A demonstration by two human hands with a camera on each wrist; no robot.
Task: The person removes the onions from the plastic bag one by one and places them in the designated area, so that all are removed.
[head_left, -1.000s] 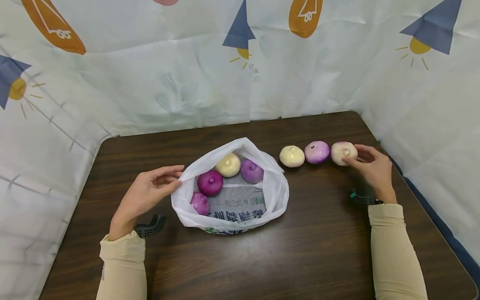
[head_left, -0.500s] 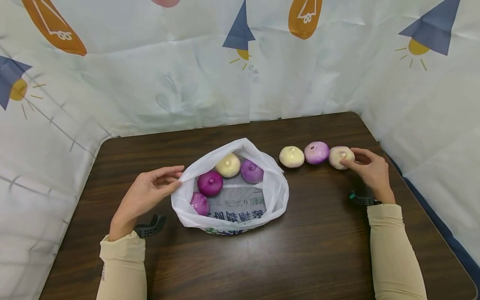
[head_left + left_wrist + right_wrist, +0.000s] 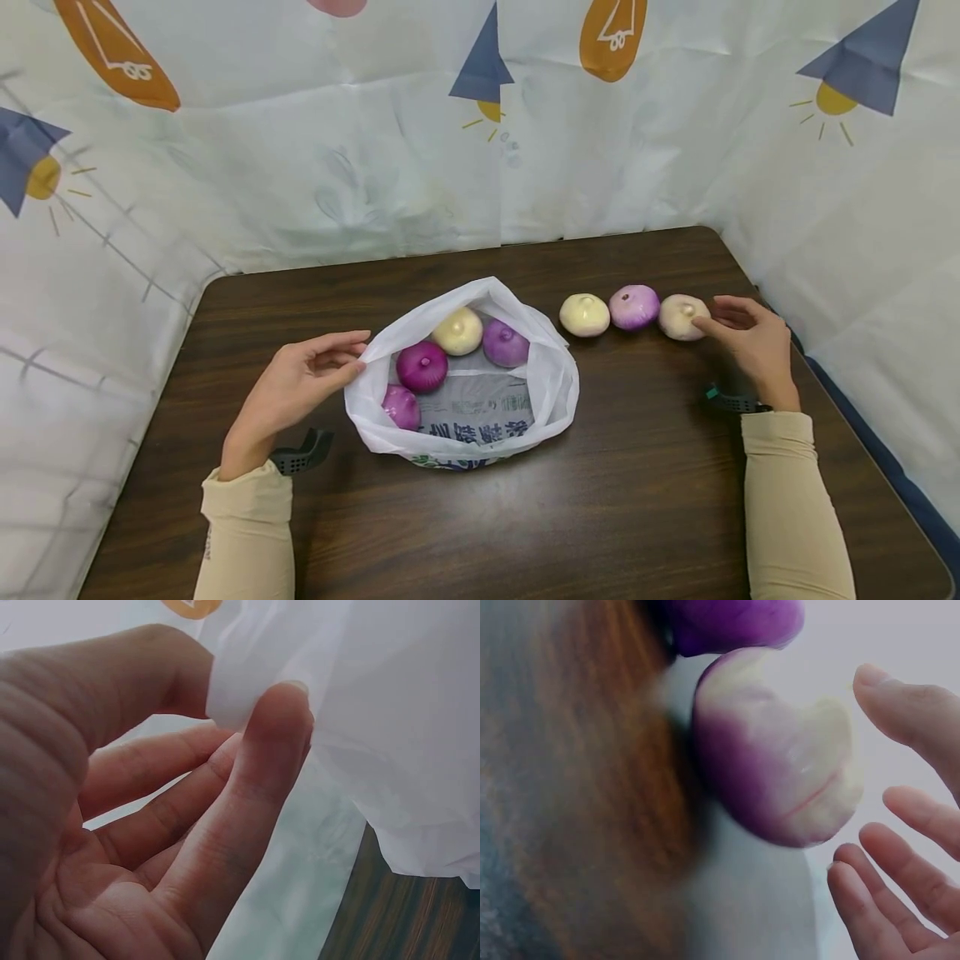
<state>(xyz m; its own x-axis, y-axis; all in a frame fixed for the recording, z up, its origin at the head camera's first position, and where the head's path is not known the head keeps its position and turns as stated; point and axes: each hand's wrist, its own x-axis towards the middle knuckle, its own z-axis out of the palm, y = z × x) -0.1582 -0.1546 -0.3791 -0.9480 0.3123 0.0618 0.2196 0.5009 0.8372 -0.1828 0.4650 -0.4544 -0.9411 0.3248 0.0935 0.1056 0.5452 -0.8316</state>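
A white plastic bag (image 3: 557,375) lies with its mouth spread in the middle of the table. My left hand (image 3: 294,390) pinches its left rim between thumb and fingers; the left wrist view shows the thumb (image 3: 270,742) pressed on the thin plastic. Inside sit a dark purple onion (image 3: 422,367), a pale yellow onion (image 3: 457,332) and two lighter purple onions. To the right, my right hand (image 3: 753,346) has its fingers spread beside a white-and-purple onion (image 3: 678,318). In the right wrist view its fingertips stand apart from that onion (image 3: 772,757), holding nothing.
Left of the white-and-purple onion, a light purple onion (image 3: 634,307) and another pale yellow onion (image 3: 585,315) stand in a row with it, right of the bag. The dark wooden table (image 3: 600,517) ends at a hanging patterned white sheet (image 3: 300,167) at back and sides.
My right hand has shifted the white-and-purple onion slightly left and toward me, then let go and drawn back to the right. My left hand has stayed at the bag's rim.
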